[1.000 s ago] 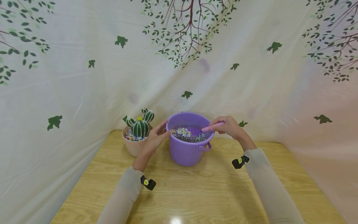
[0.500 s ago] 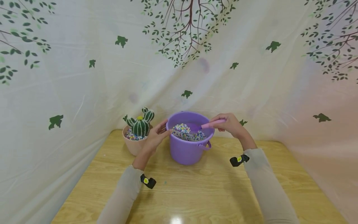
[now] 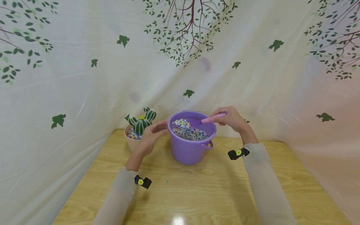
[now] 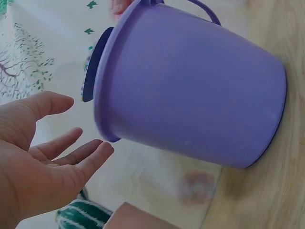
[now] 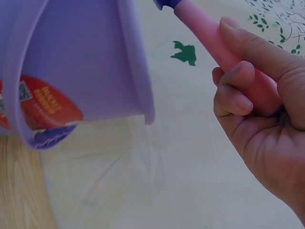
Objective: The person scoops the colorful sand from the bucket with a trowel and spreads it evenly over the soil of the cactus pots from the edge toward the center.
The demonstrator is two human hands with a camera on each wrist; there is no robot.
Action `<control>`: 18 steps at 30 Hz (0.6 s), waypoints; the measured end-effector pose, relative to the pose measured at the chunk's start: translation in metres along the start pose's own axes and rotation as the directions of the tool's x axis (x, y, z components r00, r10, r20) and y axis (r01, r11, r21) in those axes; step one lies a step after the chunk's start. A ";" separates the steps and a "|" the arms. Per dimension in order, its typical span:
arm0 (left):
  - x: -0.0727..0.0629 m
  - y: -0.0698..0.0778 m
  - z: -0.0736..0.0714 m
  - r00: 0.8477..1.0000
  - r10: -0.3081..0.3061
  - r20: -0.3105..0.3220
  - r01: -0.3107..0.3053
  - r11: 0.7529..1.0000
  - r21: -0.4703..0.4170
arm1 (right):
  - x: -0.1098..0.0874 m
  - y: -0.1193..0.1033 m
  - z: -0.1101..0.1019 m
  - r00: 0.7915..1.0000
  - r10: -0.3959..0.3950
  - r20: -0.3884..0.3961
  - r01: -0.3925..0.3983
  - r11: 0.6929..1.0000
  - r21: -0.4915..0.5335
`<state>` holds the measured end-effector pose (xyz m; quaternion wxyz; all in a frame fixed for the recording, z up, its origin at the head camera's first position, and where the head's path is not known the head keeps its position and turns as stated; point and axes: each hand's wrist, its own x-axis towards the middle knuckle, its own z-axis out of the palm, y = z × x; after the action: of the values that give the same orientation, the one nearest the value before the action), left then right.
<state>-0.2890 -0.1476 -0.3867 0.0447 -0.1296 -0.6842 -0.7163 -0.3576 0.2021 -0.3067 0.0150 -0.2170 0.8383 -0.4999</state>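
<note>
A purple bucket [image 3: 187, 151] stands upright on the table, with small multicoloured beads [image 3: 194, 134] inside. My right hand [image 3: 230, 118] grips the pink handle [image 5: 209, 36] of a toy shovel at the bucket's right side. The shovel's purple blade [image 4: 97, 64] shows just above the rim in the left wrist view, and a heap of beads [image 3: 181, 123] lies on it. My left hand [image 3: 149, 139] is at the bucket's left, fingers spread and holding nothing. In the left wrist view its fingertips [image 4: 106, 149] are close to the rim; whether they touch I cannot tell.
Left of the bucket, partly behind my left hand, stands a light pink pot [image 3: 130, 142] with a green cactus [image 3: 140, 125] and beads. The bucket's handle [image 3: 208, 145] hangs at its front right. A leaf-printed cloth [image 3: 163, 78] rises behind the wooden table [image 3: 197, 193].
The shovel's loaded blade has risen from the beads to near the rim, with my right hand slightly higher. My left hand has drawn back a little to the left from the rim.
</note>
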 end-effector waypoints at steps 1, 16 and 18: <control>-0.001 0.001 -0.003 1.000 -0.002 -0.003 0.002 1.000 -0.013 | 0.001 -0.002 0.000 1.000 0.000 0.006 0.000 1.000 -0.009; -0.020 0.010 -0.060 0.979 0.079 -0.189 -0.070 0.996 0.055 | 0.021 -0.015 0.020 0.999 0.027 0.025 -0.028 0.998 0.056; -0.020 0.009 -0.067 0.959 0.065 -0.276 -0.061 0.998 0.023 | 0.024 -0.016 0.024 0.999 0.023 0.032 -0.025 0.998 0.050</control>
<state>-0.2754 -0.2167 -0.3847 0.1636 -0.0496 -0.6718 -0.7207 -0.3680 0.1672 -0.3008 0.0396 -0.2142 0.8276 -0.5173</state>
